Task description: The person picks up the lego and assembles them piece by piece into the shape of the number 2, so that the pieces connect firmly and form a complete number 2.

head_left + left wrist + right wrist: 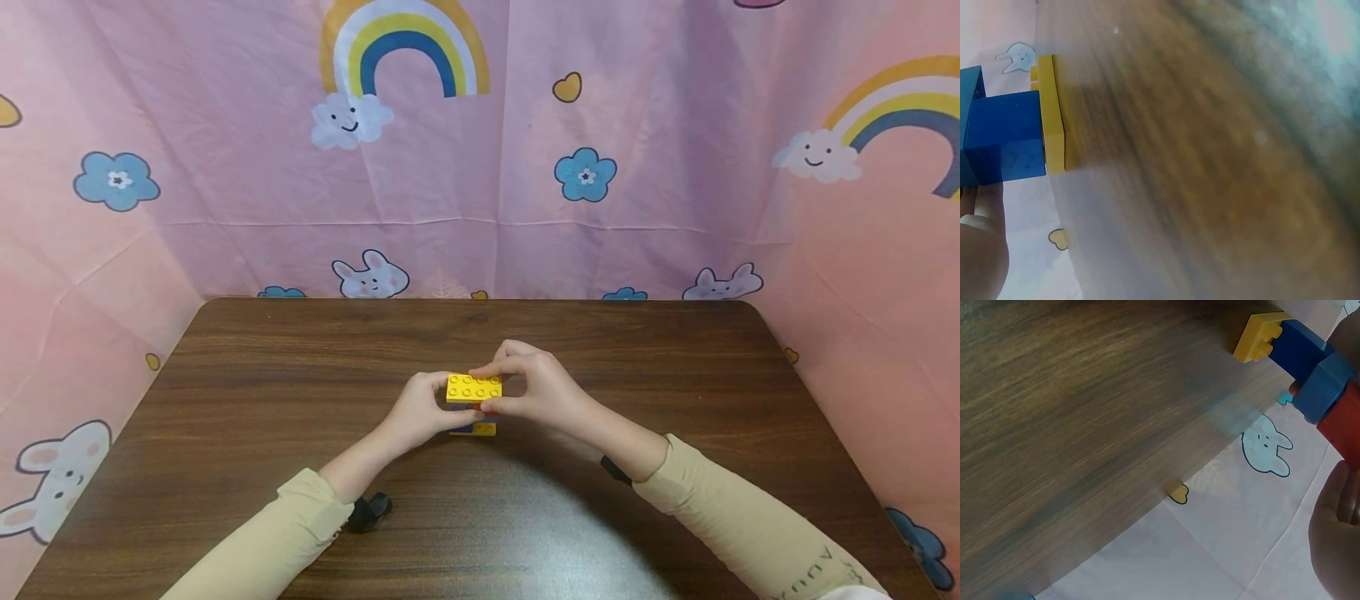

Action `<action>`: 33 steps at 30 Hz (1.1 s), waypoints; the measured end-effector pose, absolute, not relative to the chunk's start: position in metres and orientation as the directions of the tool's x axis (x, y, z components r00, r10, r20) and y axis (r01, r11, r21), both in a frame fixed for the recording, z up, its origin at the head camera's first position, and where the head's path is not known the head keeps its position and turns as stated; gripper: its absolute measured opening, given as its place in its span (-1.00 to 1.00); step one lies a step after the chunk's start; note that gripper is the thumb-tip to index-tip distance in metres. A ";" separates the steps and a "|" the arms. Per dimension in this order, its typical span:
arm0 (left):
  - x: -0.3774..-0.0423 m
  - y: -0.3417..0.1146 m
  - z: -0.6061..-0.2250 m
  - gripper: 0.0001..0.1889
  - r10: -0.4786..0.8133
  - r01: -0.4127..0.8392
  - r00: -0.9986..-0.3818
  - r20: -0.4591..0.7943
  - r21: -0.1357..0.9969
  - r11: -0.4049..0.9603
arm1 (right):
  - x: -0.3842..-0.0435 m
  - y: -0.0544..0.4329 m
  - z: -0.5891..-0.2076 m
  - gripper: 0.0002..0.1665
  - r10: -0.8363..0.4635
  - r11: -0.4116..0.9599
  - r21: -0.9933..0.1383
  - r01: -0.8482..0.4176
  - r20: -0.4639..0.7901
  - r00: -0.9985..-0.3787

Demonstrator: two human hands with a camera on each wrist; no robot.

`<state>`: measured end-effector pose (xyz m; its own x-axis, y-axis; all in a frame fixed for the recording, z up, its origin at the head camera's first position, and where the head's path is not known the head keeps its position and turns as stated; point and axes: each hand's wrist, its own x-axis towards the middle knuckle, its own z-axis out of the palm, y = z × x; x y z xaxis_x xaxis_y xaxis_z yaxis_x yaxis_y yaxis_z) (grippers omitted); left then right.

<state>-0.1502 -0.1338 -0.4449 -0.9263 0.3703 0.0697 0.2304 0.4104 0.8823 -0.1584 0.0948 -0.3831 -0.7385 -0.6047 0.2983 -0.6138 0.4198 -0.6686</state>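
Observation:
A stack of toy building bricks stands near the middle of the table, held between both hands. Its top is a yellow studded brick. Below it come a red brick, a lighter blue brick and a dark blue brick. At the bottom, a yellow base brick meets the tabletop. My left hand grips the stack from the left, thumb across the near side. From the right, my right hand pinches the top yellow brick between thumb and fingers. Fingers partly hide the middle bricks in the head view.
The brown wooden table reaches back to a pink patterned curtain, which also hangs on both sides. Black wrist gear shows under the left forearm, and a dark piece under the right.

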 end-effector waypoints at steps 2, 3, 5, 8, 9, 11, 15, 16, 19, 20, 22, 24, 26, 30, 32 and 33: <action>-0.150 -0.134 -0.446 -0.62 0.372 0.230 -0.926 0.069 0.883 0.410 | -0.159 0.095 -0.384 -0.51 -0.603 0.419 -0.674 -0.609 0.294 -0.741; -0.150 -0.134 -0.446 -0.62 0.373 0.229 -0.925 0.068 0.884 0.408 | -0.159 0.095 -0.385 -0.51 -0.604 0.418 -0.675 -0.608 0.293 -0.741; -0.150 -0.135 -0.446 -0.62 0.372 0.222 -0.926 0.060 0.886 0.408 | -0.159 0.094 -0.386 -0.51 -0.605 0.416 -0.678 -0.606 0.291 -0.741; -0.149 -0.136 -0.446 -0.62 0.374 0.215 -0.926 0.053 0.888 0.407 | -0.160 0.094 -0.387 -0.51 -0.605 0.413 -0.681 -0.604 0.290 -0.741; -0.149 -0.136 -0.446 -0.62 0.375 0.214 -0.926 0.051 0.888 0.406 | -0.160 0.094 -0.387 -0.51 -0.605 0.412 -0.683 -0.603 0.290 -0.742; -0.149 -0.136 -0.446 -0.61 0.376 0.216 -0.925 0.052 0.887 0.408 | -0.160 0.094 -0.387 -0.51 -0.604 0.410 -0.685 -0.602 0.291 -0.742; -0.150 -0.136 -0.445 -0.60 0.376 0.221 -0.925 0.056 0.884 0.413 | -0.161 0.094 -0.387 -0.52 -0.602 0.411 -0.690 -0.596 0.285 -0.746; -0.150 -0.136 -0.445 -0.60 0.377 0.222 -0.925 0.056 0.882 0.415 | -0.161 0.094 -0.387 -0.52 -0.601 0.411 -0.692 -0.593 0.283 -0.747; -0.149 -0.135 -0.443 -0.59 0.379 0.214 -0.924 0.046 0.885 0.414 | -0.161 0.095 -0.387 -0.51 -0.599 0.413 -0.698 -0.585 0.276 -0.752; -0.150 -0.135 -0.443 -0.58 0.382 0.212 -0.923 0.043 0.886 0.413 | -0.161 0.095 -0.387 -0.51 -0.600 0.413 -0.698 -0.585 0.275 -0.752; -0.150 -0.134 -0.442 -0.57 0.388 0.206 -0.921 0.035 0.889 0.408 | -0.162 0.096 -0.387 -0.51 -0.599 0.413 -0.701 -0.581 0.271 -0.753; -0.150 -0.134 -0.442 -0.57 0.392 0.203 -0.919 0.032 0.891 0.405 | -0.162 0.097 -0.388 -0.51 -0.599 0.410 -0.705 -0.579 0.271 -0.754; -0.149 -0.134 -0.442 -0.57 0.393 0.201 -0.919 0.027 0.890 0.409 | -0.162 0.098 -0.390 -0.52 -0.596 0.408 -0.708 -0.576 0.271 -0.756; -0.147 -0.134 -0.442 -0.57 0.386 0.190 -0.922 0.015 0.887 0.420 | -0.161 0.099 -0.392 -0.51 -0.579 0.427 -0.712 -0.557 0.258 -0.773; -0.147 -0.135 -0.442 -0.57 0.385 0.188 -0.923 0.012 0.886 0.424 | -0.161 0.100 -0.393 -0.49 -0.572 0.444 -0.712 -0.544 0.241 -0.784; -0.147 -0.135 -0.442 -0.57 0.384 0.185 -0.923 0.009 0.887 0.424 | -0.160 0.100 -0.393 -0.49 -0.569 0.453 -0.712 -0.537 0.232 -0.789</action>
<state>-0.1468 -0.1353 -0.4424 -0.9234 0.3838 0.0095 0.1852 0.4236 0.8867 -0.1604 0.1003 -0.3932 -0.7886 -0.5693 0.2324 -0.5367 0.4529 -0.7119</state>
